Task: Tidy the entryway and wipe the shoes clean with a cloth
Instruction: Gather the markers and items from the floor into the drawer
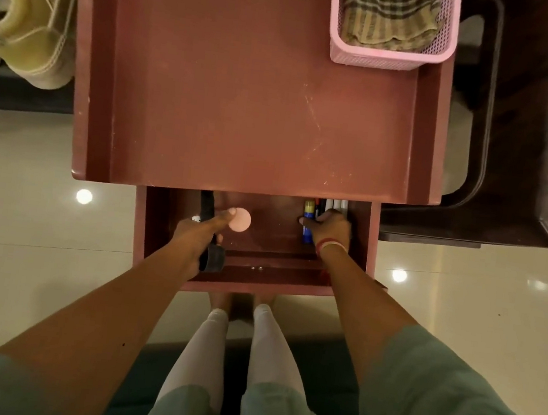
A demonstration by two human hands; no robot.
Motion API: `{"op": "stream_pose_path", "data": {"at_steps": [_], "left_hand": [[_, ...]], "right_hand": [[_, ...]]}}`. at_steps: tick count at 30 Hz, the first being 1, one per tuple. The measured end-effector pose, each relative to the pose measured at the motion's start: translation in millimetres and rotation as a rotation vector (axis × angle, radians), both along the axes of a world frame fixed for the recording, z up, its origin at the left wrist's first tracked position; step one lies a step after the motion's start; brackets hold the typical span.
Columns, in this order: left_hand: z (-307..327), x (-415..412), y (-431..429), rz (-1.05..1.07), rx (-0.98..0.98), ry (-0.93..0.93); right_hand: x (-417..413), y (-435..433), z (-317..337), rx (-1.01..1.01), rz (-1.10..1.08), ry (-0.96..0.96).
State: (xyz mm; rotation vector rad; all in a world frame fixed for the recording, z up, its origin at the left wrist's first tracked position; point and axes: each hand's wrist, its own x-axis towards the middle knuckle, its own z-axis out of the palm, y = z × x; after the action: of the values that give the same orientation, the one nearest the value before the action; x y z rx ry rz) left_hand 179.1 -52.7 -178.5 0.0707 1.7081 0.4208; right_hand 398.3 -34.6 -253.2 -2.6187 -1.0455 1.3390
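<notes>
Reddish-brown bench [229, 81] carries a pink basket [387, 59] at its far right corner, the striped cloth [385, 17] bundled inside. In the open drawer [257, 276] below, the left grip [200, 232] clasps a black object [214, 262] beside a pink disc [242, 220]. The right grip [330, 228] grasps the pens [309, 211]. Pale shoes [23, 14] sit far left.

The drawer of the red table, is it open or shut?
Open. The drawer is pulled out past the table top, and pens lie visible inside it.

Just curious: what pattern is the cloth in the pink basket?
The cloth is tan with dark plaid stripes, best seen in the head view.
</notes>
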Motion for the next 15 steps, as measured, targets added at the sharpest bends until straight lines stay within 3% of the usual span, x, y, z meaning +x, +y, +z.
{"op": "stream_pose_path", "data": {"at_steps": [4,7,10,15], "left_hand": [[-1.0,-5.6,-7.5,-0.021,0.004,0.006],[4.1,-10.6,-14.0,-0.075,0.017,0.003],[9.5,-8.5,-16.8,-0.096,0.039,-0.035],[13.0,2.0,-12.2,-0.15,0.061,-0.056]], "right_hand": [[-7.1,-4.3,24.1,-0.005,-0.16,0.059],[-32.1,-19.8,59.7,0.131,-0.349,0.341],[-57.5,-34.8,84.3,0.065,-0.347,0.599],[-63.9,-38.0,83.4,0.034,-0.3,0.704]]}}
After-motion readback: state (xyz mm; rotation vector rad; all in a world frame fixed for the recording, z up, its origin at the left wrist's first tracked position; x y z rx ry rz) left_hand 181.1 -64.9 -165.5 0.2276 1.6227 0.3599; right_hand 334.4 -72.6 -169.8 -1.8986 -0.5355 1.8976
